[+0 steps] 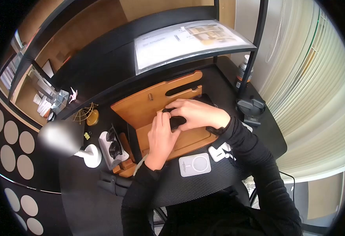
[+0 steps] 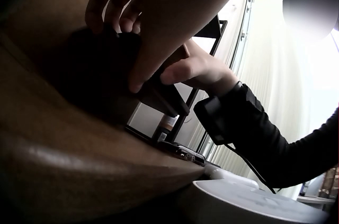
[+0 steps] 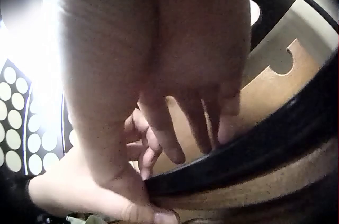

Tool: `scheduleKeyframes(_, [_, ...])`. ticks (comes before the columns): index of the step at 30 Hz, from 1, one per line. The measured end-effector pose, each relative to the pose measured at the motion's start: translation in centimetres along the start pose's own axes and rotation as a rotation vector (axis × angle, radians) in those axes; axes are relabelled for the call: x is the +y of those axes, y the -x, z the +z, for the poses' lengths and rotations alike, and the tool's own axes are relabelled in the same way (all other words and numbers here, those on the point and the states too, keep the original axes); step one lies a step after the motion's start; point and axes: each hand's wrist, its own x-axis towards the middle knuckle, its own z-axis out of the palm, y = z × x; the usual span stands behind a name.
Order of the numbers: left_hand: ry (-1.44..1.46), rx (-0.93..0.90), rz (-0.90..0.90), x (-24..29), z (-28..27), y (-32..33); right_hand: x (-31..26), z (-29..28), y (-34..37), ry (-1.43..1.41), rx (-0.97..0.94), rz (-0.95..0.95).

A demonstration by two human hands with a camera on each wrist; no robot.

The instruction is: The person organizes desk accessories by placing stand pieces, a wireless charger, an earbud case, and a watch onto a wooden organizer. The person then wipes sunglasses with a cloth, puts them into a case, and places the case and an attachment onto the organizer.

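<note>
On the desk stands a brown wooden docking stand, with an upright slotted back board point(image 1: 131, 108) and a grooved base point(image 1: 190, 144). Both hands meet above that base around a dark flat piece point(image 1: 177, 122), mostly covered by fingers. My left hand point(image 1: 161, 138) grips it from the near left, fingers bent over its top. From the right, my right hand point(image 1: 199, 114) holds it with curled fingers and the thumb on the near side. In the right wrist view, the right fingertips point(image 3: 177, 155) lie along a black edge point(image 3: 254, 147).
In front of the stand lie a white card-shaped pack point(image 1: 195, 165) with a ring and a white earbud case point(image 1: 218, 152). Sunglasses point(image 1: 114, 143), wooden pieces point(image 1: 126, 169), a black pouch point(image 1: 113, 183) and a white lamp point(image 1: 92, 155) are at left. A shelf point(image 1: 196, 59) overhangs behind.
</note>
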Motion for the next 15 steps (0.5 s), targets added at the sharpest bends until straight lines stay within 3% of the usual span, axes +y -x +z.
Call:
scheduleKeyframes(2, [-0.049, 0.021, 0.046, 0.1, 0.0, 0.0, 0.1, 0.4, 1.1, 0.105, 0.227, -0.033])
scheduleKeyframes(4, [-0.042, 0.000, 0.059, 0.0, -0.3, 0.1, 0.6, -0.7, 2.8, 0.079, 0.309, -0.014])
scheduleKeyframes(6, [-0.025, -0.010, 0.061, 0.0, -0.3, 0.1, 0.7, -2.0, 5.2, 0.163, 0.381, 0.128])
scheduleKeyframes(9, [0.010, 0.025, 0.036, 0.0, -0.1, 0.2, 1.3, -1.7, 8.5, 0.189, 0.378, 0.365])
scheduleKeyframes(10, [0.014, 0.023, 0.036, 0.1, -0.1, 0.1, 1.7, -1.2, 9.0, 0.190, 0.376, 0.369])
scheduleKeyframes(12, [-0.040, 0.038, 0.040, 0.2, -0.6, -0.2, 2.5, 0.1, 9.4, -0.090, 0.365, 0.385])
scheduleKeyframes(15, [-0.029, 0.039, 0.061, 0.1, -0.6, -0.2, 1.2, 0.7, 8.9, -0.025, 0.389, 0.431])
